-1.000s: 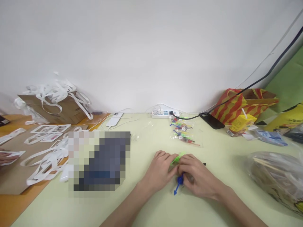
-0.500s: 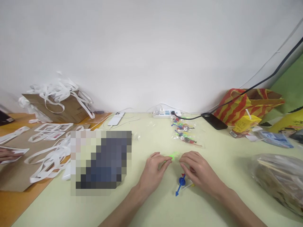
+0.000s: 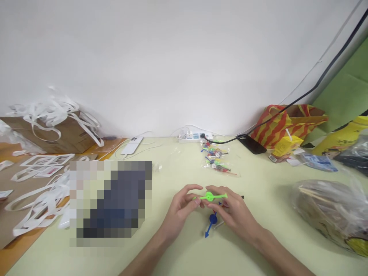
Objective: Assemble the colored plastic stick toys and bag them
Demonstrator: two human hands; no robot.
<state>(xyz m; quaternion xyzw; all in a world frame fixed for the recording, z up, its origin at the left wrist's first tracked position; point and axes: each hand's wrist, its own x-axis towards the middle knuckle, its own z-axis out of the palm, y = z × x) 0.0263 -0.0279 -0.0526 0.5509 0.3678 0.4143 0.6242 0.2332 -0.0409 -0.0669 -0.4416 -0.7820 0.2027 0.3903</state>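
From the head camera, the left hand (image 3: 181,207) and the right hand (image 3: 232,213) meet over the near middle of a pale green table (image 3: 172,253). Between them they hold a small green plastic pointer (image 3: 209,197) with a round hub, lying roughly level just above the tabletop; the left fingertips (image 3: 197,200) pinch its left end and the right fingers (image 3: 221,193) close on its right end, so both hands are gripping the same piece. Just below it, near the right palm, a blue pointer (image 3: 212,221) of the same kind lies on the table, slanting down to the left, and the hands do not appear to touch it. Further back, a clear bag of coloured pieces (image 3: 216,161) lies well apart from the hands, with a white power strip (image 3: 193,137) behind it against the wall and a black cable (image 3: 310,90) running up to the right. A black phone (image 3: 249,144) lies beside a red and yellow striped bag (image 3: 283,122), with a yellow juice carton (image 3: 284,147) in front of that bag. At the right edge sits a large clear plastic bag (image 3: 330,209). To the left, a brown paper bag (image 3: 57,136) is draped with white paper strips (image 3: 43,197), more of which lie loose on the table. A blurred-out patch covers part of the table left of the hands.
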